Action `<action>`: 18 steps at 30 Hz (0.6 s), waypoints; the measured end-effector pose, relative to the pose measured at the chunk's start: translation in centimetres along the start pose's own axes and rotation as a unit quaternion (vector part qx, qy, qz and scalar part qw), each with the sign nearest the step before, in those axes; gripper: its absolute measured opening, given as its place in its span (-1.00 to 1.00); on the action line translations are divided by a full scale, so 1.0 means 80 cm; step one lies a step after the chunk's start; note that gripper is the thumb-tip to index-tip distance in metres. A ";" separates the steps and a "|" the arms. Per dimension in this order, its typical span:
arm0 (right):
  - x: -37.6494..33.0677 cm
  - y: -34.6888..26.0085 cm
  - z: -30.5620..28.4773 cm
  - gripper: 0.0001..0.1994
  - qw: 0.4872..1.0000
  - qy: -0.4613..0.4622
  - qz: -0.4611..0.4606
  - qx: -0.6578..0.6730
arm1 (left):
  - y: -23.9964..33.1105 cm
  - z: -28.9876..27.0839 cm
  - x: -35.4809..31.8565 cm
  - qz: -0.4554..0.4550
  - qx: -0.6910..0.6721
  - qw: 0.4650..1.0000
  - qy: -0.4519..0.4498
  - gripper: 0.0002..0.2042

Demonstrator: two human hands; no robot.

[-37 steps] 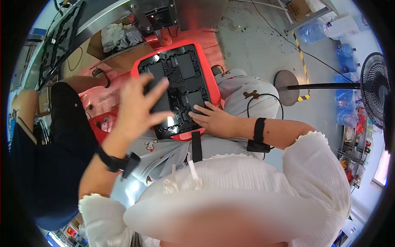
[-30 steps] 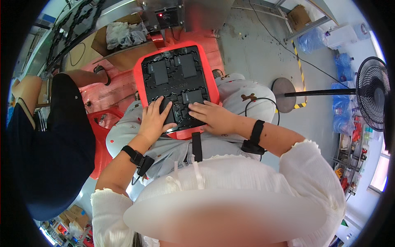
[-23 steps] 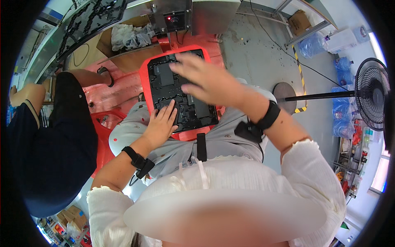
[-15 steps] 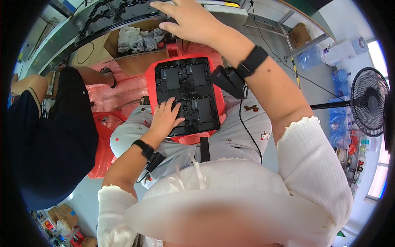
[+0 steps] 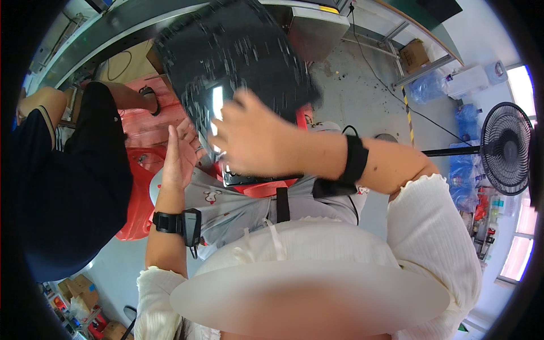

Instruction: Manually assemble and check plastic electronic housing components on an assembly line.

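A large black plastic tray (image 5: 255,62), blurred by motion, hangs tilted over my lap. It reaches from the bench edge down to my hands. My right hand (image 5: 260,139) lies across its near part with the fingers bent onto it. The grip itself is smeared, but the tray appears held there. My left hand (image 5: 182,156) is beside the tray's lower left edge, palm up and thumb stretched out, fingers spread. Below, a second black tray (image 5: 235,180) shows only its near edge, lying on a red stool (image 5: 266,190) between my knees.
A dark workbench (image 5: 127,37) runs along the far left, with a metal box (image 5: 320,31) at its end. Close on my left sits another person (image 5: 73,187). A black fan (image 5: 508,150) stands at the right. Cables cross the floor (image 5: 362,85).
My right hand has come back from the bench with the large black tray, swinging it toward me. My left hand has lifted off the lower tray and turned palm up.
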State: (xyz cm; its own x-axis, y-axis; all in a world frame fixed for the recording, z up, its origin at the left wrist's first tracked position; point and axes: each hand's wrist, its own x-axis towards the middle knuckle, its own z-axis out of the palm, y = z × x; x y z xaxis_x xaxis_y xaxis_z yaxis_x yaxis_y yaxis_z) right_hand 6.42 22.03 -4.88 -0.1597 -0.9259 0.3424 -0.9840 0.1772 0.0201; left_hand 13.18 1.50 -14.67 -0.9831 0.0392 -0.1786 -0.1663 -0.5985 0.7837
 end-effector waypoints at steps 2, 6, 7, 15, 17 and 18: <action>-0.022 -0.027 0.012 -0.61 0.993 -0.050 -0.032 0.100 | -0.002 -0.007 -0.005 -0.015 0.066 0.998 0.002 -0.50; -0.063 -0.038 0.061 -0.32 0.937 -0.303 0.136 0.109 | -0.045 -0.024 -0.003 -0.128 0.273 0.948 0.105 -0.62; -0.074 -0.034 0.074 -0.28 0.920 -0.332 0.170 0.122 | -0.062 -0.026 0.000 -0.123 0.316 0.934 0.113 -0.62; -0.125 -0.030 0.112 -0.27 0.916 -0.329 0.220 0.066 | -0.102 -0.018 -0.001 -0.076 0.531 0.836 0.115 -0.44; -0.126 -0.027 0.109 -0.33 0.903 -0.361 0.191 0.130 | -0.097 -0.013 -0.006 -0.117 0.475 0.867 0.090 -0.38; -0.126 -0.026 0.107 -0.33 0.909 -0.347 0.183 0.140 | -0.095 -0.010 -0.007 -0.169 0.400 0.899 0.056 -0.32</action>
State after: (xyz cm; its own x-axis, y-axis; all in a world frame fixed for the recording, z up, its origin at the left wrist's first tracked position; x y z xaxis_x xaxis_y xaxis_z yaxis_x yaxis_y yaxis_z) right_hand 9.39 28.13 -16.42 -0.3968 -0.8261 -0.4001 -0.8206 0.5146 -0.2487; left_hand 15.05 5.35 -21.02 -0.8600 0.0028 -0.5104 -0.4993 0.2020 0.8425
